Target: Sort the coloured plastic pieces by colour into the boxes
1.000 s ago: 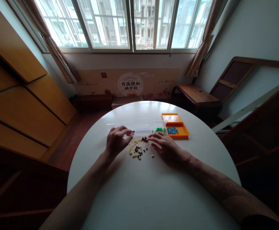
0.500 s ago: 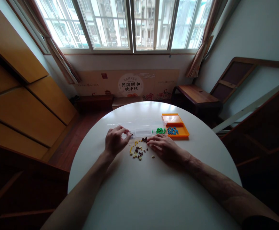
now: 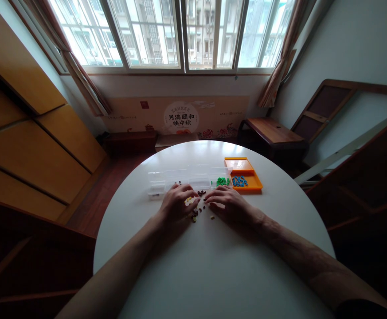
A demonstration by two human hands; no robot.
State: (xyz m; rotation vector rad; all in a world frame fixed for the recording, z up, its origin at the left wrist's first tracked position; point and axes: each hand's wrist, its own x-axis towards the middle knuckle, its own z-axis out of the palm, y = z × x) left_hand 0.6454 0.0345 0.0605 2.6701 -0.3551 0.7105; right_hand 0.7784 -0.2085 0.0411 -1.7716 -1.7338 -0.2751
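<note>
Brown bits sit in the clear box; left hand is back over the pile, fingers parted, so probably unloaded. Right hand grip: can't tell.

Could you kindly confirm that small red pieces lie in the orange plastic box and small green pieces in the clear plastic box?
The head view shows small blue pieces, not red, in the orange plastic box; small green pieces do lie in the clear plastic box.
</note>
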